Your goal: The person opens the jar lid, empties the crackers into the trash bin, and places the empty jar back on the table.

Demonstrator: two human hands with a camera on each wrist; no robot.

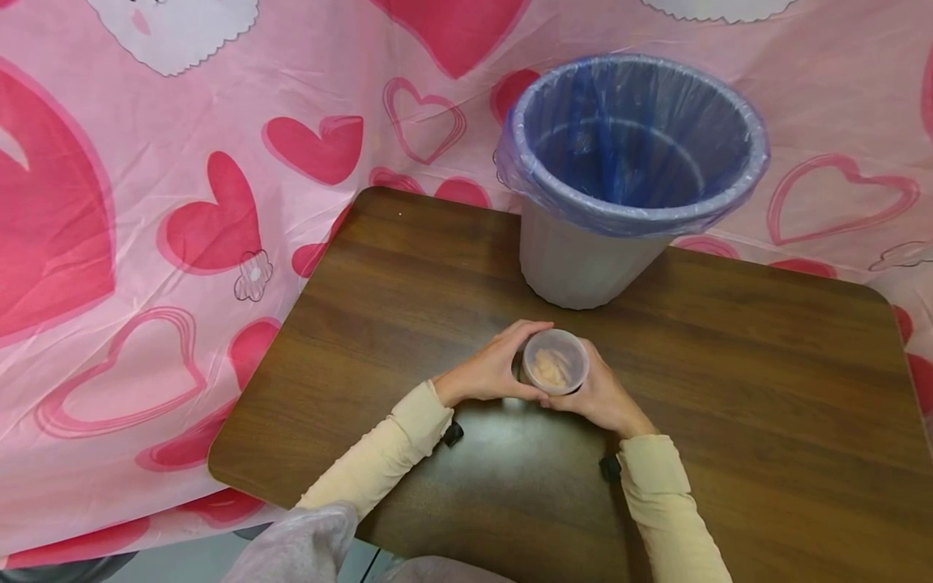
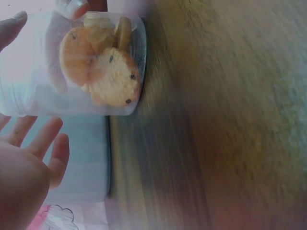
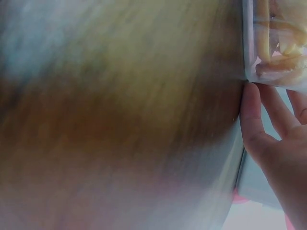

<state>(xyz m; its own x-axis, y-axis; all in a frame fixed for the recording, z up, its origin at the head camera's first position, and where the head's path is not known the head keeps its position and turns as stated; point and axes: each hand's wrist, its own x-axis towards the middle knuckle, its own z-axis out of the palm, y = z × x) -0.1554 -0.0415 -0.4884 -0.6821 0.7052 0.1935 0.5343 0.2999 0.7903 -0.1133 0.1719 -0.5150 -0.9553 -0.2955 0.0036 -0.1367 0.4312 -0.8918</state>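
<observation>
A clear plastic jar (image 1: 585,361) stands upright on the table in the head view, between both hands. Low inside it lie several round pale cookies (image 2: 114,79) with dark specks. My left hand (image 1: 492,368) curves round the jar's left side, with the thumb at the near side. From the right, my right hand (image 1: 601,394) grips the jar, and in the right wrist view its fingertips (image 3: 251,98) meet the jar near its base. Most of the right hand's far fingers are hidden behind the jar in the head view.
A tall whitish bin (image 1: 576,259) with a blue plastic liner (image 1: 754,154) stands behind the jar, at the back of the brown wooden table (image 1: 773,389). Pink sheeting (image 1: 313,73) with hearts hangs along the table's left and back edges.
</observation>
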